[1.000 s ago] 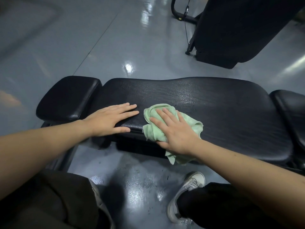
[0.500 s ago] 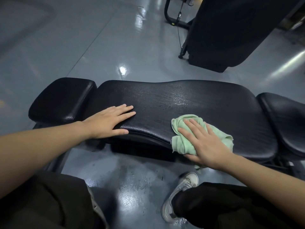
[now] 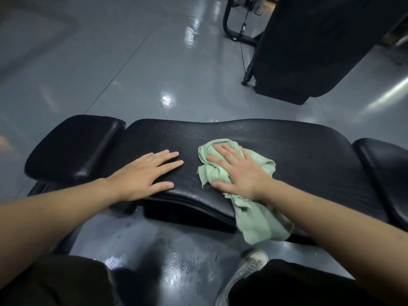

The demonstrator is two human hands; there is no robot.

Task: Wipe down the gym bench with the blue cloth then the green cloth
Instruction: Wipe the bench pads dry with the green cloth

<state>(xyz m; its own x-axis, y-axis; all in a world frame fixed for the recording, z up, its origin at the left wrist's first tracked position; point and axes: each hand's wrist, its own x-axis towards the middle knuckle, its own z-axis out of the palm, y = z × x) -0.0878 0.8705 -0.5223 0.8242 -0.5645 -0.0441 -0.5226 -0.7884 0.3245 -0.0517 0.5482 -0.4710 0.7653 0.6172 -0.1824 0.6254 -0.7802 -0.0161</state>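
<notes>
Right hand (image 3: pixel 239 171) is flat on the green cloth (image 3: pixel 220 173), fingers straight and spread, pressing it into the bench (image 3: pixel 309 155) near the middle of the long pad — no pinch, just palm pressure. Left hand (image 3: pixel 145 173) lies open and flat on the pad just to the left, holding nothing, and looks like a brace.

The cloth is bunched under the palm, with a loose tail hanging off the near edge toward the floor (image 3: pixel 132 62). It looks light, soft and limp — it'll crumple and trail rather than keep a shape, so a flat palm over the bunched middle seems the best hold, and that tail may want gathering in.

The pad is black, textured vinyl with a slight sheen, likely a bit grippy against fabric. A smaller pad (image 3: pixel 72 144) sits at the left end, another (image 3: pixel 384 164) at the right. The blue cloth is not in view, so this reads as the second pass. The floor is glossy grey, a dark machine (image 3: pixel 309 47) stands far right, and a white shoe (image 3: pixel 249 268) is near, below the bench.
</notes>
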